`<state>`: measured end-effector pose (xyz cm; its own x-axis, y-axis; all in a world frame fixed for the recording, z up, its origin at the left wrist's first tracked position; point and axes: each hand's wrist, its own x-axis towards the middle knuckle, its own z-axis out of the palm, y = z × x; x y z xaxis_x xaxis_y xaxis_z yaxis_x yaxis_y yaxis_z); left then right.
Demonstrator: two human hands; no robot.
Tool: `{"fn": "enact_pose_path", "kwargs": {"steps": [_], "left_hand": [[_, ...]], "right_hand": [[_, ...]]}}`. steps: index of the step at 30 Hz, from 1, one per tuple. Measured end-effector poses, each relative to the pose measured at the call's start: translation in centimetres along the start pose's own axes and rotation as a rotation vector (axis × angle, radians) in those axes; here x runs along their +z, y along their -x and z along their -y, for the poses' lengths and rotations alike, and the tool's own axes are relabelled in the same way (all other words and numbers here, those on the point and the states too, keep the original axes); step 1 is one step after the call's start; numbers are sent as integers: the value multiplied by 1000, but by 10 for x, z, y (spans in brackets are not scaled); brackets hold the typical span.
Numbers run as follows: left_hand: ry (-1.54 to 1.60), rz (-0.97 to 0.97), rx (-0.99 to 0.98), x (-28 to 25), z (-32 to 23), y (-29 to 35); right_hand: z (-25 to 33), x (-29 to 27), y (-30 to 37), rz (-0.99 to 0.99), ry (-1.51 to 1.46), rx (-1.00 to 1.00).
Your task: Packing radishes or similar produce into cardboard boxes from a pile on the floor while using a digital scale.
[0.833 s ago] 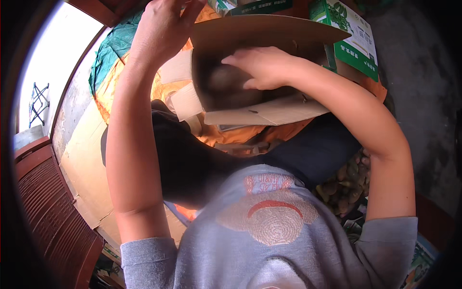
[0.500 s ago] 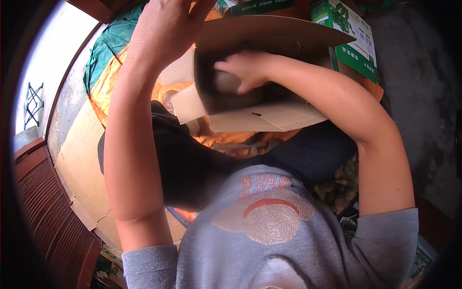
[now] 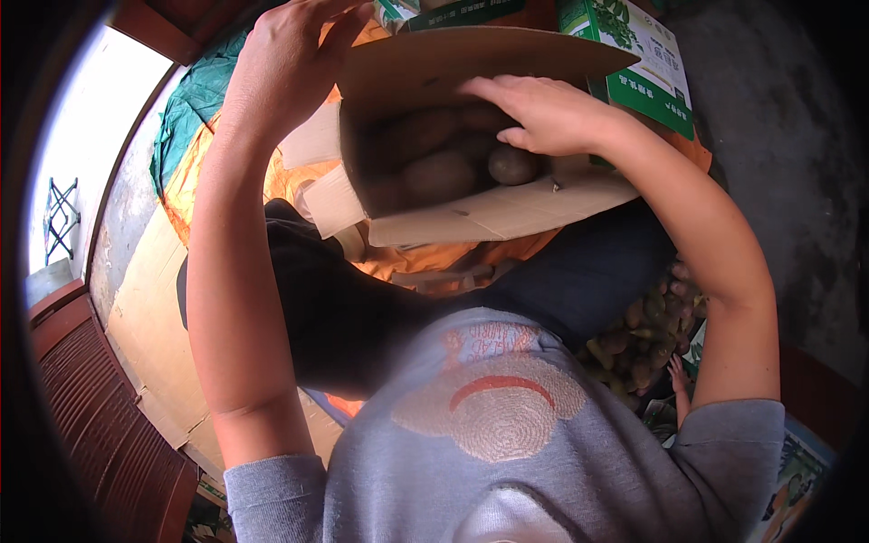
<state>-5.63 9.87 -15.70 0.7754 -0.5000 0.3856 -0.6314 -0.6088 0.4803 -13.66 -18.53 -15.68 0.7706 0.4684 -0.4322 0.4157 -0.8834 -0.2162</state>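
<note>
Our left hand (image 3: 285, 68) grips the cardboard box (image 3: 471, 136) flap on its far left; our right hand (image 3: 543, 113) rests open over brown fruit (image 3: 439, 176) inside.

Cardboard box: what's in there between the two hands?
In the head view, the cardboard box holds brown, rounded fruit between the left hand, on its corner, and the right hand, reaching inside.

A brown cardboard box (image 3: 471, 213) filled with brown kiwifruit (image 3: 439, 174) is seen at the top of the head view. Its upper flap is gripped by the left hand (image 3: 285, 68), while the right hand (image 3: 543, 113) is laid over the fruit, fingers spread. A green-printed carton (image 3: 647, 72) is seen just behind, and loose kiwifruit (image 3: 647, 330) are heaped lower right.
</note>
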Motion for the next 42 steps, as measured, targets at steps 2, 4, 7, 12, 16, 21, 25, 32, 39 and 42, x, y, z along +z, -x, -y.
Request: {"fn": "enact_pose_path", "kwargs": {"steps": [2, 4, 7, 12, 16, 21, 25, 32, 39, 42], "left_hand": [[-1, 1, 3, 0, -4, -2], [-6, -4, -33, 5, 2, 1], [-18, -73, 16, 0, -9, -2], [-19, -114, -12, 4, -15, -4], [14, -93, -91, -8, -9, -4], [-33, 185, -10, -27, -62, -48], [-83, 473, -68, 0, -64, -61], [-441, 517, -72, 28, -52, -56], [-442, 407, -104, -4, -12, -58], [-438, 313, -158, -41, 14, -50]], "right_hand": [[1, -22, 29, -272, -147, -72], [9, -35, 65, -377, -250, -80], [15, -32, 126, -585, -424, -4], [14, 5, 177, -525, -251, 92], [7, 13, 187, -578, -174, 22], [1, 16, 186, -578, -119, 29], [-2, 26, 172, -614, -46, -14], [1, 26, 148, -583, 68, -39], [23, -24, 107, -617, 153, -75], [42, -56, 74, -634, 204, -143]]}}
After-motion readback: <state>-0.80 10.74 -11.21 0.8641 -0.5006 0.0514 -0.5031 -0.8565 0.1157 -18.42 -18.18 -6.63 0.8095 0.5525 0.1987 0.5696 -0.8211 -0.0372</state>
